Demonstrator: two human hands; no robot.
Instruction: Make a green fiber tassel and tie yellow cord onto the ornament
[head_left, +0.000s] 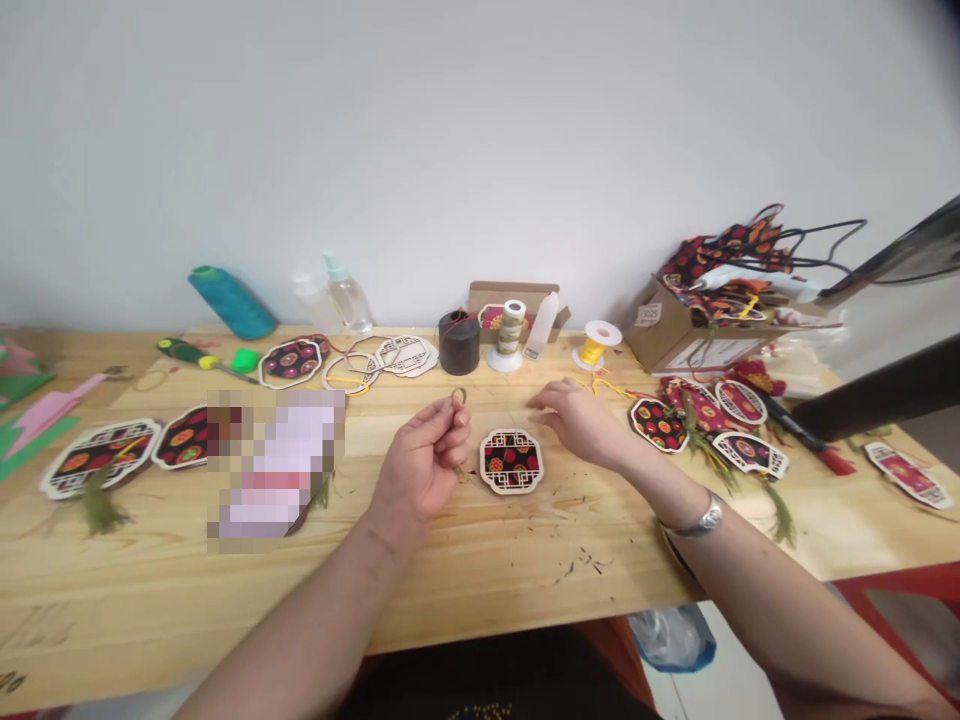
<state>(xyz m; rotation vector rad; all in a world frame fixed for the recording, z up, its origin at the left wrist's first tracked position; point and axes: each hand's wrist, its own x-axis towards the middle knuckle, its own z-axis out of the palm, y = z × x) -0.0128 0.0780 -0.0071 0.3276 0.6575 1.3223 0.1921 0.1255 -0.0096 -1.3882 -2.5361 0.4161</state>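
My left hand [427, 455] is closed in a pinch, with a small loop of olive-green cord [460, 396] standing up from its fingertips. A little of the same cord seems to hang below the fist. To the right, my right hand [581, 422] hovers over the table, fingers loosely bent and apart, with nothing visible in them. On the table between the hands lies an ornament [511, 462] with a pale lattice frame over black and red patterned fabric. A silver bracelet [705, 515] is on my right wrist.
Along the wall stand a black thread spool [459, 345], an olive thread spool [511, 330], a yellow thread spool [592, 350] and a teal thread cone [232, 302]. A cardboard box [675, 335] holds fabric and a glue gun. Several tasselled ornaments lie both sides. A black pole [870, 390] juts in from the right.
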